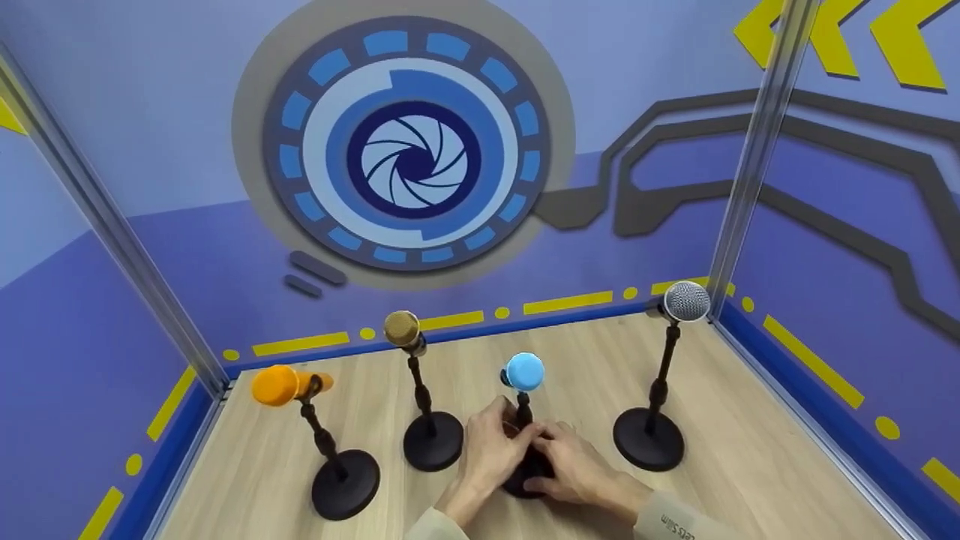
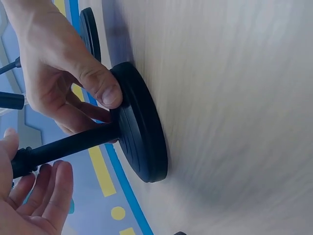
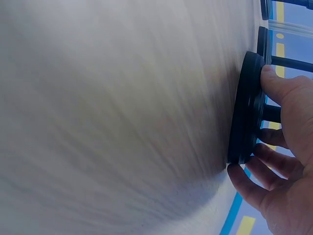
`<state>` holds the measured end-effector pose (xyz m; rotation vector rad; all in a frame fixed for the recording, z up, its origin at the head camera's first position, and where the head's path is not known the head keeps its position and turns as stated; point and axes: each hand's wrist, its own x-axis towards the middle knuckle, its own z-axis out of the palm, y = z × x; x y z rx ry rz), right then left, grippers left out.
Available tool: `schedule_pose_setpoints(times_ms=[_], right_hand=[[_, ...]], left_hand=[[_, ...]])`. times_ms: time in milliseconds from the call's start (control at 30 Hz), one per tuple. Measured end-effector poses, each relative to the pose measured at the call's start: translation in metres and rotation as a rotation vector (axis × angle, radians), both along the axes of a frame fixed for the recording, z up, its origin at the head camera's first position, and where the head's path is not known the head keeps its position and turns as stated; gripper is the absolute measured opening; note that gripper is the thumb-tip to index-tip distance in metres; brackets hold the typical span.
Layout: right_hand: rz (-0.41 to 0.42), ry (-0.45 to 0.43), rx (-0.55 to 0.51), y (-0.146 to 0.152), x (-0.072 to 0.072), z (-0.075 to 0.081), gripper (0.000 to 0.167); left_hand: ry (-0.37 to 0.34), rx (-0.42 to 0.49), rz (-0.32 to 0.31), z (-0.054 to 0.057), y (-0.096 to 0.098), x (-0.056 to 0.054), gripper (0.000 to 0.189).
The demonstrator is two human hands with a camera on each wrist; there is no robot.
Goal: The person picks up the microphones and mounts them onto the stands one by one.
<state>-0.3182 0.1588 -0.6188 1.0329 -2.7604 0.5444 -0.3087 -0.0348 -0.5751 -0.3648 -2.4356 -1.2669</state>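
A microphone with a light blue head point(image 1: 525, 371) stands on a short black stand, whose round base point(image 2: 139, 127) sits on the wooden table. My left hand point(image 1: 491, 446) curls around the stand's pole point(image 2: 73, 144), thumb on one side and fingers on the other. Lower down, my right hand point(image 1: 574, 465) grips the rim of the base. In the right wrist view its thumb point(image 3: 274, 83) lies on one edge and its fingertips touch the opposite edge. The two hands nearly meet in front of the pole, hiding part of it in the head view.
To the left stand an orange microphone point(image 1: 276, 385) and a gold-headed microphone point(image 1: 403, 328), each on a black stand. A silver-headed microphone point(image 1: 686, 301) stands on the right. Printed blue panels point(image 1: 187, 285) with metal corner posts point(image 1: 739, 195) enclose the table point(image 1: 750, 450).
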Motion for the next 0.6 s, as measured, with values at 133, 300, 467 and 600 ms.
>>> schedule_pose_setpoints(times_ms=[133,300,467,600], right_hand=[[0.009,0.041,0.004,0.002,0.001,-0.002,0.071],[0.018,0.049,0.009,0.005,0.003,-0.003,0.072],[0.026,0.035,-0.014,0.004,0.002,-0.003,0.066],[0.03,0.061,-0.055,0.003,0.0,-0.004,0.056]], left_hand=[[0.025,-0.014,0.0,0.001,0.001,0.004,0.022],[0.083,-0.059,0.018,0.004,0.002,0.007,0.019],[0.112,-0.006,0.013,0.01,0.003,0.006,0.018],[0.147,0.034,0.011,0.014,0.005,0.005,0.016]])
